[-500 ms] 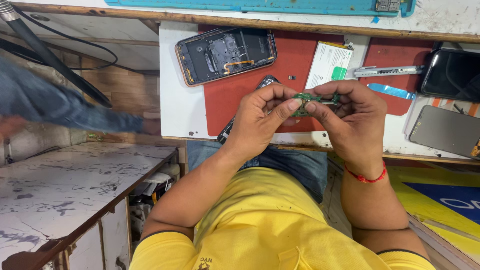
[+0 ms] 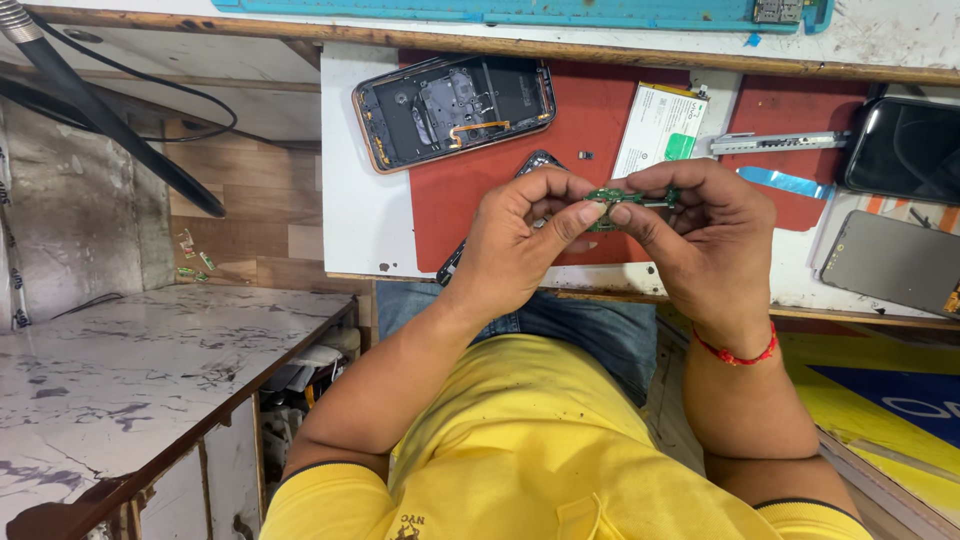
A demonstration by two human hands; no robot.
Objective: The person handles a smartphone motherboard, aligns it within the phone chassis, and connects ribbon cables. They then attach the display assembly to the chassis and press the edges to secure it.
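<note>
Head view, looking down: both hands meet over the front edge of the tabletop (image 2: pixel 365 215), sharing one small green circuit board (image 2: pixel 628 197). Left hand (image 2: pixel 520 240) has its fingers clamped on the board's left end, thumb tip pressed against it. Right hand (image 2: pixel 705 235) pinches the right end, fingers closed around it, a red thread bracelet (image 2: pixel 735 355) on the wrist. The board hangs in the air just above the red work mat (image 2: pixel 590 120), touching nothing but the fingers.

Count the phones: one opened phone body (image 2: pixel 455 108) lies back-off on the mat, its inner frame and an orange flex cable showing inside the shell. Two more dark phones sit at the right, one black (image 2: pixel 905 150) near the edge, one grey (image 2: pixel 890 262) face down below it. One white battery (image 2: pixel 660 125) with a green patch lies beside the opened body. One metal tool (image 2: pixel 780 143) and one blue strip (image 2: pixel 785 182) lie between battery and black phone. One dark part (image 2: pixel 540 160) peeks out just behind the left hand's knuckles; what it is, hard to tell. One marble-patterned shelf (image 2: pixel 130 370) sits lower left.
</note>
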